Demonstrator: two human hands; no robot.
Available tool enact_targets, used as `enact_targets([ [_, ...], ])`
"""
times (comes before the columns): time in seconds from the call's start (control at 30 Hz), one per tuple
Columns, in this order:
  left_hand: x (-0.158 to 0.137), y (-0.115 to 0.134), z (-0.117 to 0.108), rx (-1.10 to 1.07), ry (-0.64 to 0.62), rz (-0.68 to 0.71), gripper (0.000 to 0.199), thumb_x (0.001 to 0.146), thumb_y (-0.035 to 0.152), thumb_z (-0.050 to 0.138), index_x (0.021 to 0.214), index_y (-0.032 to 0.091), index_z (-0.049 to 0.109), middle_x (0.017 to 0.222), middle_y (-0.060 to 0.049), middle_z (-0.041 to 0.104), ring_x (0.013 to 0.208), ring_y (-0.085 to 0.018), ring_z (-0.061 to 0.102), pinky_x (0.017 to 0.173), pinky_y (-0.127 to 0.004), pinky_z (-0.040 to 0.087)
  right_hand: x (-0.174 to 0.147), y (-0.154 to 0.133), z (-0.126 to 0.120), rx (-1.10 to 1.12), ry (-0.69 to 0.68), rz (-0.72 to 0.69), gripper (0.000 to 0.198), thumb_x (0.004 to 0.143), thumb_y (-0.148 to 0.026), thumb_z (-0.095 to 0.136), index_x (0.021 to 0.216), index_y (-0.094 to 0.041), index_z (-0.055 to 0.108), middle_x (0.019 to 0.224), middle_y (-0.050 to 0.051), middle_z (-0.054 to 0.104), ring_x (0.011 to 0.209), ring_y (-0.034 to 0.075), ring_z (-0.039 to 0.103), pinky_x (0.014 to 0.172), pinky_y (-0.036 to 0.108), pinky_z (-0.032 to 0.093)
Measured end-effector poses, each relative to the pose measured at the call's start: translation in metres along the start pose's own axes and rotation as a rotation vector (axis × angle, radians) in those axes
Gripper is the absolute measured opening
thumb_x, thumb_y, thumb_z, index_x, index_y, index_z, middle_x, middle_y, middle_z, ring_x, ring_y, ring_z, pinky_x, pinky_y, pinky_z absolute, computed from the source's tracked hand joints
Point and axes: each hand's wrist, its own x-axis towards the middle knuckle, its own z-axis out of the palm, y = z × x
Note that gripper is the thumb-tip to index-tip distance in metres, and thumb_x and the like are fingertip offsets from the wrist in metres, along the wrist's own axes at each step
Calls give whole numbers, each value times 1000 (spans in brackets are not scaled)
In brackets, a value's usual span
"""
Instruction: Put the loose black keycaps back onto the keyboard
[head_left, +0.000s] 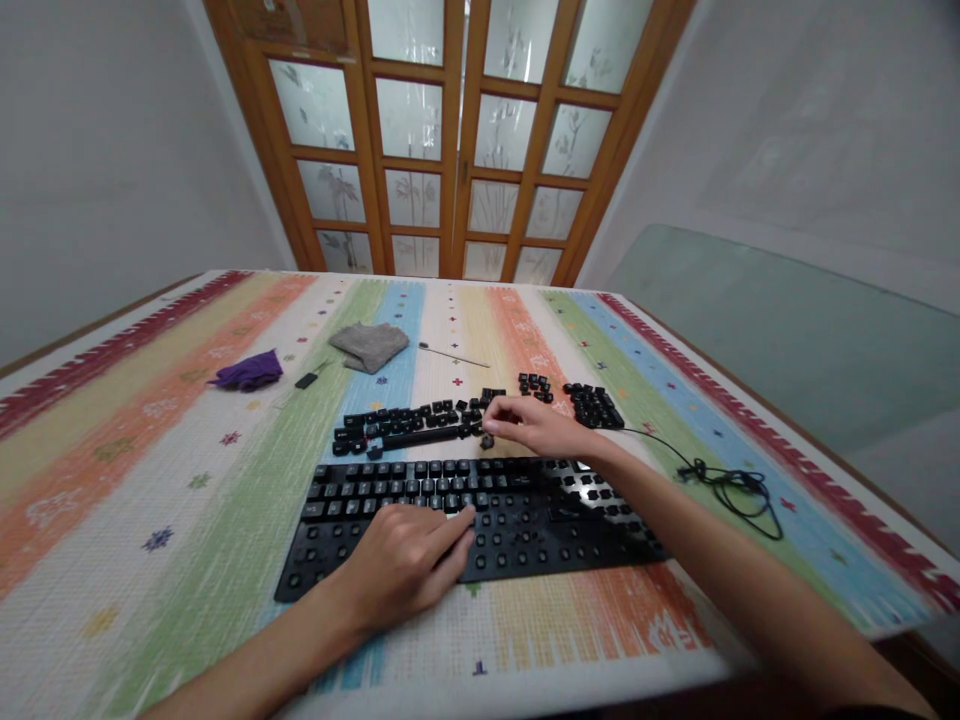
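With the keyboard as your clock's centre, you see it near the worktop's 6 o'clock edge. Its frame carries seated keycaps along the upper rows, while sockets show in the lower rows.

Your left hand rests over its lower part, forefinger extended at the seated caps, thumb close below; you cannot tell whether it grips one. Your right hand is pinched narrow beside the loose keycaps at 12; whether it holds one is unclear. A further block of keycaps sits between 1 and 2.

For room, the striped cloth stretches from the keyboard to the 9 o'clock edge. A coiled cord lies at 3, a purple cloth at 10, a grey cloth at 11.
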Motion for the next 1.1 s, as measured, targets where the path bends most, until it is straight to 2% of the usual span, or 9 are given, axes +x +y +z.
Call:
enact_targets([
  [0.1,10,1,-3,33,61,-22,23,99,21,49,110,10,65,65,-1,67,50,-16,62,47,-27,47,-18,-6,11,77,30,8,15,96,-28,54,86,-18,59,79,1,62,71,14,54,66,27,42],
  [0.27,24,1,-3,115,38,-38,25,98,25,49,108,10,67,67,-3,67,54,-17,62,49,-28,47,-29,-10,11,-62,170,17,11,93,-20,56,84,-17,61,80,2,63,73,15,55,69,28,41],
  [0.37,27,1,-2,98,-15,-37,25,97,29,52,106,12,68,70,-3,65,59,-17,62,52,-27,48,-34,-9,6,-50,151,5,12,93,-22,56,87,-16,64,80,2,65,70,14,55,67,27,40],
  [0.53,29,4,6,82,-196,-86,20,94,29,58,104,16,69,82,-5,66,74,-20,64,62,-29,52,-44,-6,10,-73,116,-28,11,93,-21,57,88,-16,66,82,3,68,71,14,56,66,27,41],
  [0.7,33,3,12,54,-234,-114,16,93,25,60,103,17,69,86,-5,65,79,-20,64,66,-30,53,-49,-3,16,-48,142,-66,11,93,-22,59,88,-17,67,81,2,67,69,13,57,65,26,42],
  [0.93,42,5,9,-70,-234,-212,7,90,23,62,90,17,66,84,-3,63,75,-17,60,68,-28,50,-56,-2,16,2,170,-124,14,93,-25,60,86,-17,68,78,1,66,68,13,56,67,27,43],
  [1.1,54,7,1,-355,-188,-412,11,87,27,66,85,17,66,70,2,57,62,-12,51,57,-22,39,-66,-9,19,98,197,-182,13,90,-26,65,100,-18,67,88,3,68,74,14,60,70,28,48],
])
